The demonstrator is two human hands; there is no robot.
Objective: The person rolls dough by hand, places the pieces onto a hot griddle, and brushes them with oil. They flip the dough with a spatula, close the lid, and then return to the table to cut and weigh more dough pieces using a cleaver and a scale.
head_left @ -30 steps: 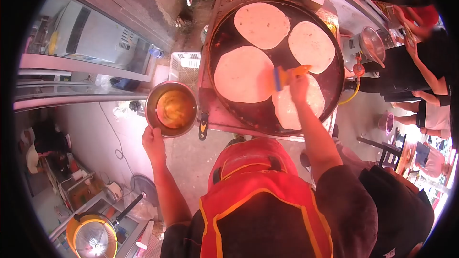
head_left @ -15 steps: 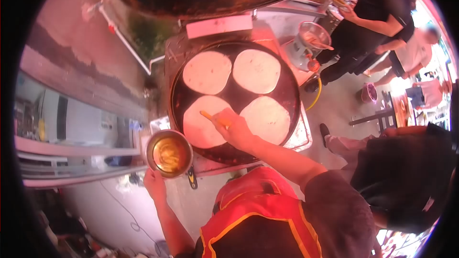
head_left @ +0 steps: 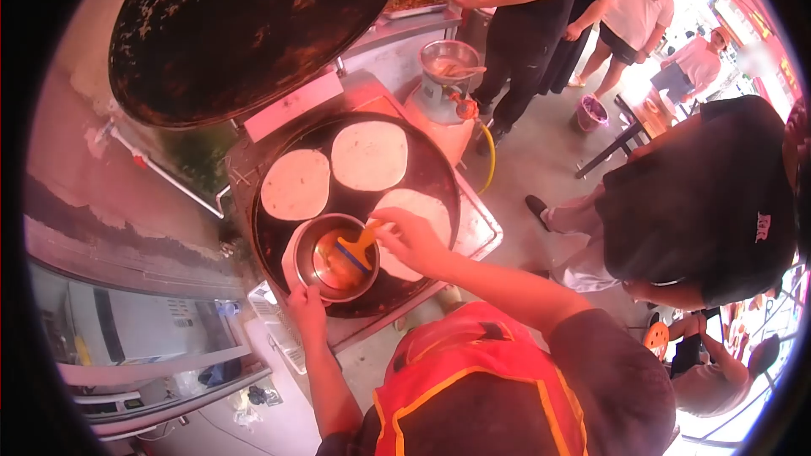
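Observation:
My left hand [head_left: 306,308] grips the near rim of a round metal bowl [head_left: 314,255] with yellowish oil inside. The bowl is above the front left of a round dark griddle [head_left: 338,201]. In my right hand [head_left: 412,241] is a brush [head_left: 361,245] with an orange-yellow handle, its blue-edged head lowered into the bowl. Pale flatbreads lie on the griddle: one at back left [head_left: 296,184], one at back right [head_left: 369,156], and one partly behind my right hand [head_left: 422,211]. The bowl mostly hides another flatbread [head_left: 291,260].
A large dark lid [head_left: 253,25] stands raised behind the griddle. To the right are a metal bowl on a stand [head_left: 449,59], a yellow hose [head_left: 490,165] and a person in black [head_left: 701,203] close by. Other people stand farther back.
The bowl has moved from left of the griddle to over the front-left flatbread. The brush has gone from that flatbread into the bowl. My view has turned, shifting the scene.

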